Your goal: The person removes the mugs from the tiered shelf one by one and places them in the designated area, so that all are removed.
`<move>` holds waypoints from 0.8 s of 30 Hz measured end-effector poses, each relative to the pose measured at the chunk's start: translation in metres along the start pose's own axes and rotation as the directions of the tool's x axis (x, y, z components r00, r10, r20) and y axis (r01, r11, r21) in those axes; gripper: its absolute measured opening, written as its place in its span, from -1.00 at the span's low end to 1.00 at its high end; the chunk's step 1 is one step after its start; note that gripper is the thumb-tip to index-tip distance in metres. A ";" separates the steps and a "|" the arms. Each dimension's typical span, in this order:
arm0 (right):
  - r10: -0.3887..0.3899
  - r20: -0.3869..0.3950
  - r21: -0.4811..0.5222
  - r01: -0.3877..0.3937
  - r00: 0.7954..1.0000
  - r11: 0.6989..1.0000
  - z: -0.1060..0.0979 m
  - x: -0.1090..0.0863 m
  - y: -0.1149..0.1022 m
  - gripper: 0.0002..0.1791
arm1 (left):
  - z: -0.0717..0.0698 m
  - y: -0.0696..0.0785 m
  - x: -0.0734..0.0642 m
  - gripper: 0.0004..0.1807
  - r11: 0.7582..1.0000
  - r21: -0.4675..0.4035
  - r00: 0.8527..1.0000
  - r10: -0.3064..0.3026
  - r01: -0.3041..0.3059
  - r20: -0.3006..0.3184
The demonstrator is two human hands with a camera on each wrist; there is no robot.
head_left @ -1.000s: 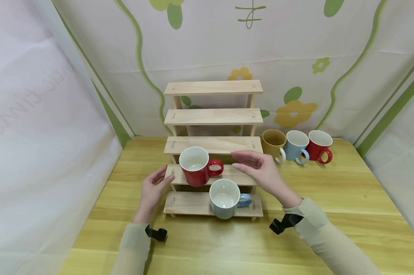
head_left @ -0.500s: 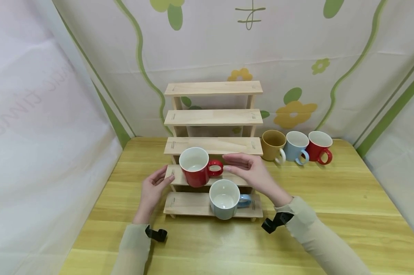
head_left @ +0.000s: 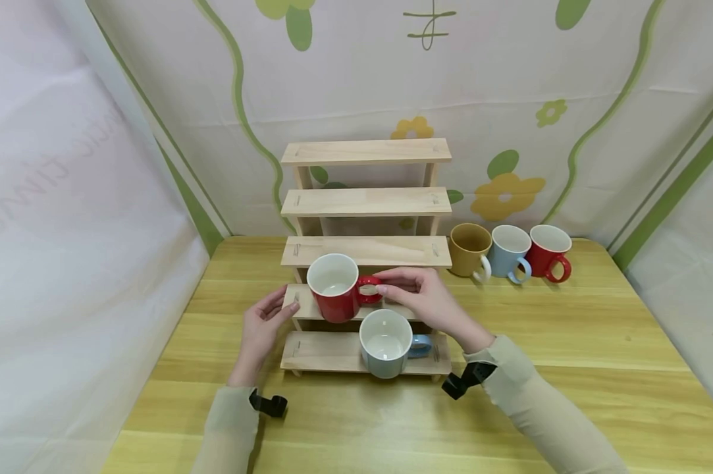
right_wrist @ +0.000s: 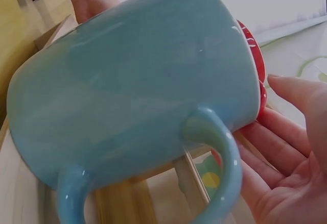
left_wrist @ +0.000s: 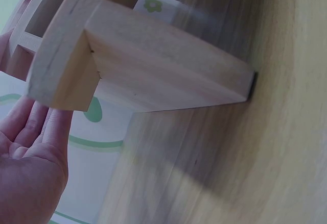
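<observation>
A red mug (head_left: 337, 304) with a white inside stands on the second step of a tiered wooden display shelf (head_left: 326, 359), its handle pointing right. My right hand (head_left: 422, 296) is at that handle, thumb in front and fingers behind, with thumb and fingers apart in the right wrist view. At the shelf's left end, my left hand (head_left: 263, 329) holds the second step, thumb on top and fingertips along the board's edge. A light blue mug (head_left: 384, 359) stands on the lowest step, handle to the right. It hides most of the red mug in the right wrist view.
Right of the shelf, a mustard mug (head_left: 467, 258) with a white handle, another light blue mug (head_left: 503, 260) and another red mug (head_left: 542, 260) stand in a row on the wooden table (head_left: 599, 355). A flowered cloth (head_left: 356, 79) hangs behind the shelf.
My right hand has moved left from beside the red mug to its handle, thumb and fingers drawing nearer together. My left hand and the mugs have stayed in place.
</observation>
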State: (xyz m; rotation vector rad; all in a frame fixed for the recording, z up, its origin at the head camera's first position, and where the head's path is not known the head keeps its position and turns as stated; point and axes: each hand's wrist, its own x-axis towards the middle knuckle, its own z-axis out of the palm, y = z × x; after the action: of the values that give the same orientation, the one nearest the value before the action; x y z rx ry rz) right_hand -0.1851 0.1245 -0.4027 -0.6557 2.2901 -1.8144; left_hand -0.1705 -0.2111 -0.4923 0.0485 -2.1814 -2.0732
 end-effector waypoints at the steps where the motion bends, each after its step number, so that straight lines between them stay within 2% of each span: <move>1: -0.002 0.001 0.003 0.002 1.000 1.000 0.000 0.001 0.000 -0.69 | 0.000 0.000 0.000 -0.48 1.000 0.000 1.000 -0.006 0.006 -0.003; 11: 0.014 0.024 0.018 -0.014 1.000 1.000 0.006 0.008 0.000 -0.71 | -0.001 0.002 0.001 -0.46 0.999 -0.007 0.999 -0.032 0.032 0.008; 24: 0.045 0.035 0.042 -0.047 0.998 0.998 0.014 0.015 -0.001 -0.74 | 0.001 0.000 -0.001 -0.48 1.000 0.004 1.000 0.014 -0.014 -0.007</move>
State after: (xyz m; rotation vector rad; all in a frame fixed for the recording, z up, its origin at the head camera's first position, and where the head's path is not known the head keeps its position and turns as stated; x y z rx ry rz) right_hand -0.1928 0.1061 -0.4031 -0.6169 2.2196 -1.8127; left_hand -0.1694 -0.2102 -0.4924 0.0409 -2.1763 -2.0579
